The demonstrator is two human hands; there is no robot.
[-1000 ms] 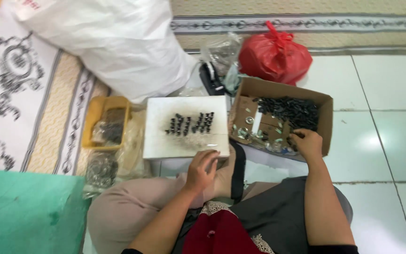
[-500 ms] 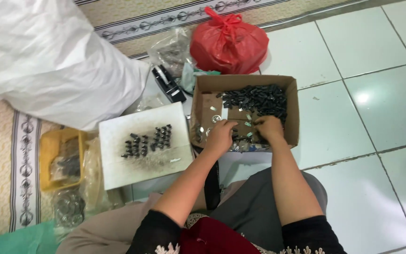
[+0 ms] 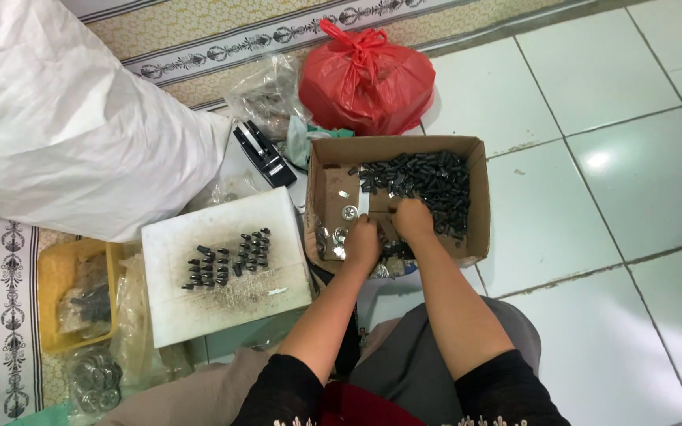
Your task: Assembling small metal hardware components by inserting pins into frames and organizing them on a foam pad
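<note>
An open cardboard box (image 3: 475, 189) on the tiled floor holds a heap of small black parts (image 3: 424, 177) and a few silvery washers (image 3: 348, 212). Both of my hands are inside it, side by side at its near end. My left hand (image 3: 362, 241) has its fingers curled down among the washers and parts. My right hand (image 3: 412, 219) is bunched over the black parts. What either hand grips is hidden under the fingers. To the left lies a white board (image 3: 226, 304) with two short rows of black parts (image 3: 229, 259) standing on it.
A tied red plastic bag (image 3: 366, 79) and a clear bag (image 3: 266, 99) sit behind the box, with a black tool (image 3: 264, 154) beside them. A big white sack (image 3: 65, 126) fills the upper left. A yellow tray (image 3: 57, 284) and bagged metal rings (image 3: 95, 379) lie on the patterned mat at left.
My left hand left the white board and went into the box beside my right hand. The view swung, so the box now lies more central.
</note>
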